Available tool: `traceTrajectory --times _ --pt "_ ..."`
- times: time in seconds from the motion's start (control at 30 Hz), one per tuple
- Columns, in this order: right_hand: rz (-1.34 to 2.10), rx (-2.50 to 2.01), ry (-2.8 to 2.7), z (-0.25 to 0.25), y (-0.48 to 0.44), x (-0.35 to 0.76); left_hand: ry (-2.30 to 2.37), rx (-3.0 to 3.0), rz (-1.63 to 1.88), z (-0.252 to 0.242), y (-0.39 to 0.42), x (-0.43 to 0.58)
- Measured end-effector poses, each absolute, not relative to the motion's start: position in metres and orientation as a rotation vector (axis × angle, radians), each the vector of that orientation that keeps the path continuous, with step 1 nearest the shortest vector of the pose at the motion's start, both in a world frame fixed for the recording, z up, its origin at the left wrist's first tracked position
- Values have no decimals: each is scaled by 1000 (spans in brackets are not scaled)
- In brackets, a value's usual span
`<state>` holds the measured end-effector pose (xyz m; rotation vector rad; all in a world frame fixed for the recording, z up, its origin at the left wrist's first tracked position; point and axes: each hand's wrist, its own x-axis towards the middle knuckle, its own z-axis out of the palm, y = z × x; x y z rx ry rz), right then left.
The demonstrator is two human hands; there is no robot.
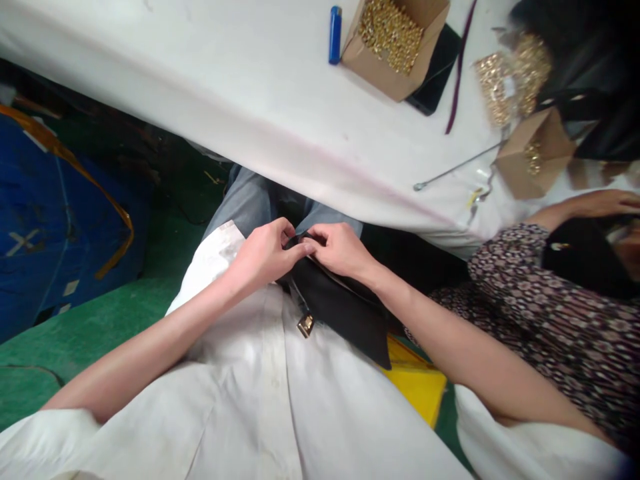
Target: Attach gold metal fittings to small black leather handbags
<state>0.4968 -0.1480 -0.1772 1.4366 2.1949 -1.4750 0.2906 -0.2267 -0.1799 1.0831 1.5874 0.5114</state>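
On my lap rests a black leather-like bag [345, 310], its lower corner reaching toward my right side. My left hand [270, 250] pinches the bag's upper left end, where a narrow black strap shows. Close against it, my right hand [337, 247] grips the same end, fingers curled and the two thumbs almost meeting. What exactly lies between the fingertips is hidden. A gold-coloured metal clasp [305, 326] dangles from a thin strap below my hands.
Ahead, a white-covered table [280, 87] holds a carton of gold fittings [390, 37], a blue lighter [335, 35], a metal rod [455, 165] and a smaller carton [537, 160]. A co-worker's patterned sleeve [510, 260] is close at right. A blue bale [60, 227] stands left.
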Motion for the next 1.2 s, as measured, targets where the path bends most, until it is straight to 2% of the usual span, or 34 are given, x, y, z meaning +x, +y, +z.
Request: traceTrajectory --times 0.57,1.2 --pt "-1543 1300 2201 -198 -144 522 1511 1201 569 -211 -216 319" --pt "-1661 1375 2158 -197 -147 524 1490 1096 628 -214 -222 317"
